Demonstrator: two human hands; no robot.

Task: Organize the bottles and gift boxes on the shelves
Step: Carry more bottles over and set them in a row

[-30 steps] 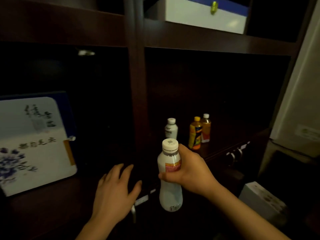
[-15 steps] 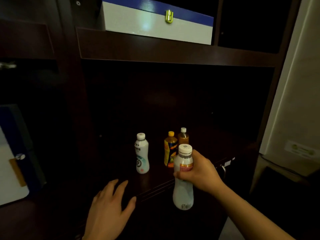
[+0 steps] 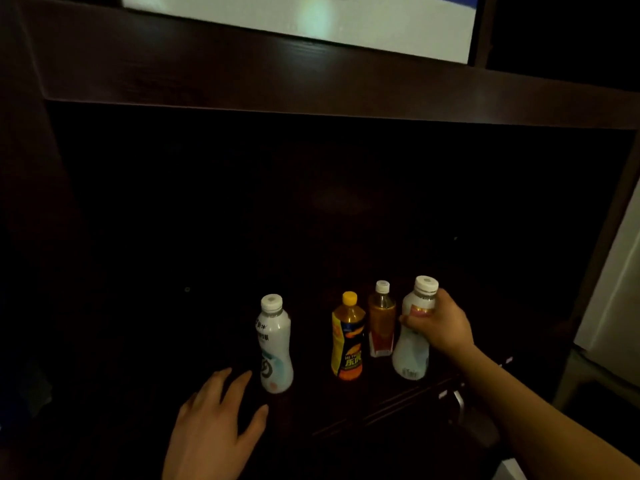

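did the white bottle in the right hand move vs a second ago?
Yes. The held white bottle went from in front and left of the yellow-capped bottle to right of the amber bottle, at shelf level; the right hand grips it.

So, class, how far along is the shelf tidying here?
Done: three bottles stand on the shelf, a white bottle, a yellow-capped bottle and an amber bottle, and a gift box sits on the shelf above. In hand: the right hand grips a fourth bottle beside the amber one, not yet released; the left hand is open. Left: letting go. Other shelves are out of view.
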